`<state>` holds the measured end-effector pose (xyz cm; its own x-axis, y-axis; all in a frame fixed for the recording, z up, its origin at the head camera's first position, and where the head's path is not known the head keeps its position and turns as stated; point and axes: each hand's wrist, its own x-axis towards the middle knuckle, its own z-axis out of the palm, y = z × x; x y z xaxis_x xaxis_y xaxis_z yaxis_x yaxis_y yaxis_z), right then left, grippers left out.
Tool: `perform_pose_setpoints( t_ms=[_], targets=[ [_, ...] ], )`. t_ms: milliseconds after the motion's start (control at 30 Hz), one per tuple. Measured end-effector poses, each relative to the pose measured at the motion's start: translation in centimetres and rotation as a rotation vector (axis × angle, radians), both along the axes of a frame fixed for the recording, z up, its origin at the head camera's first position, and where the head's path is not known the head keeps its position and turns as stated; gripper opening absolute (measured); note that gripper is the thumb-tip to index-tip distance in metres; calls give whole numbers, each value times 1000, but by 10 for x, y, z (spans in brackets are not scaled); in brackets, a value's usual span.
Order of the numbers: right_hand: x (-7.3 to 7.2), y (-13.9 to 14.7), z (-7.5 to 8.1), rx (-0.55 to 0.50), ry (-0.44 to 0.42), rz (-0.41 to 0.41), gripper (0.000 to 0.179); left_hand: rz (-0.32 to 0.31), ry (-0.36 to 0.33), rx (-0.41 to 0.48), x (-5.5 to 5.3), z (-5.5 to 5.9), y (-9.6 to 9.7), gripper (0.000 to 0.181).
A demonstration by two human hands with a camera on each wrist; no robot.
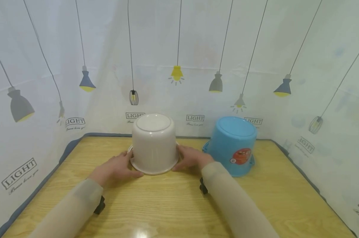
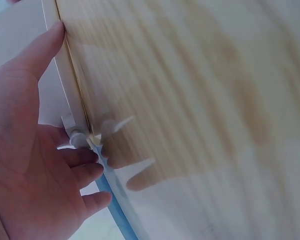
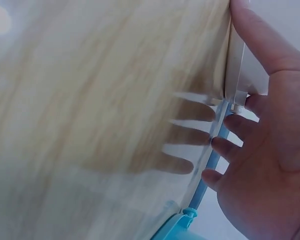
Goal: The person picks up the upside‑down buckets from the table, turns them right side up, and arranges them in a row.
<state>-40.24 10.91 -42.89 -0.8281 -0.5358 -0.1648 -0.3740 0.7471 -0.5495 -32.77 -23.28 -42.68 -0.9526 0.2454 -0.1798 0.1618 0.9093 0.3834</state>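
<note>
A white bucket stands upside down on the wooden table, its rim down at the tabletop. My left hand is at its left side, thumb at the front of the rim and fingers spread near the white handle knob. On the opposite side, my right hand mirrors it, thumb along the rim and other fingers extended loosely past the side. Right of this hand sits a blue bucket, also upturned, with a red round label.
The glossy wooden table has a dark blue border along its edges. Behind and beside it hangs a white sheet printed with lamps and lettering. The blue bucket's handle fitting juts out near my right hand.
</note>
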Motion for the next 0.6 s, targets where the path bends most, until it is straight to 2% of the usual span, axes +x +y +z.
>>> perform_pose_setpoints(
  t_ms=[167, 367, 600],
  targets=[
    [-5, 0, -3, 2, -23, -18, 133, 13, -34, 28, -2, 1, 0, 132],
    [-12, 2, -9, -17, -65, -25, 136, -10, -12, 66, -3, 0, -1, 130],
    [-6, 1, -4, -40, -75, -27, 127, -44, 4, 136, -7, -2, -7, 126]
  ],
)
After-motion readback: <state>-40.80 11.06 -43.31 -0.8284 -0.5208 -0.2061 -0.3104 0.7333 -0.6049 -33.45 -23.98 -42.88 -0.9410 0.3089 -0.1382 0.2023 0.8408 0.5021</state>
